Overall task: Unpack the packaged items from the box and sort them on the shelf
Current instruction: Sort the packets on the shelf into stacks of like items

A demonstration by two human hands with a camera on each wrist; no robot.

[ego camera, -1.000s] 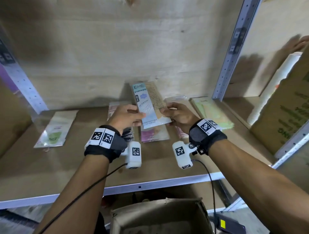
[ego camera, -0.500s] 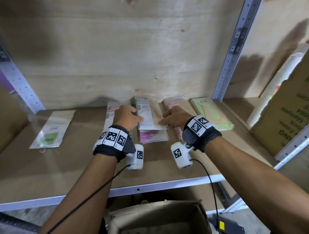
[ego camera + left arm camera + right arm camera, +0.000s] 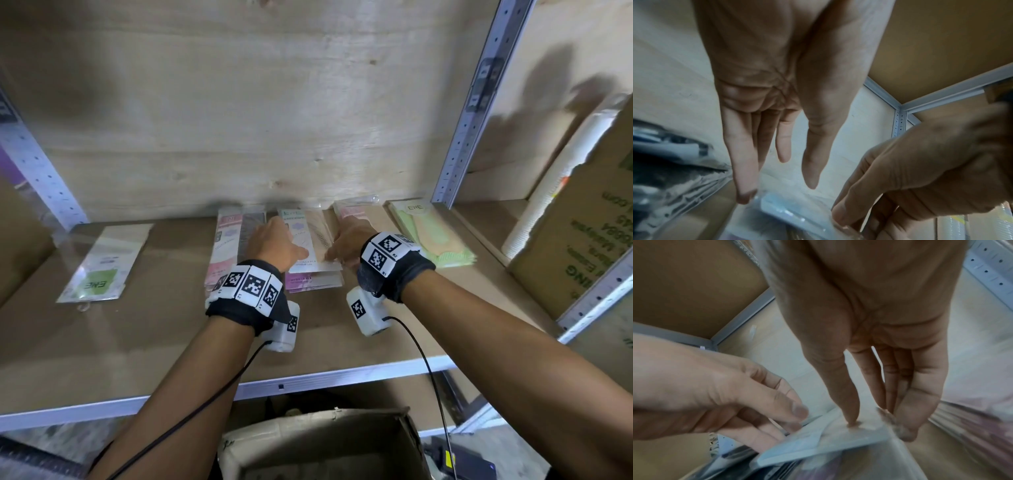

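Note:
A flat packet with a light blue label lies on top of the pink middle pile at the back of the wooden shelf. My left hand touches the packet's left edge with straight fingers; the packet lies below them. My right hand is at its right edge. There its thumb tip presses on the packet and straight fingers lie along the side. The open cardboard box stands below the shelf.
More piles lie on the shelf: pink and black to the left, pink and green to the right, one green-labelled packet far left. A metal upright divides off a bay with a cardboard carton and white cups.
The blue-labelled packet was held up in the air in both hands; it has come down flat onto the middle pile. Both hands moved forward and their fingers straightened.

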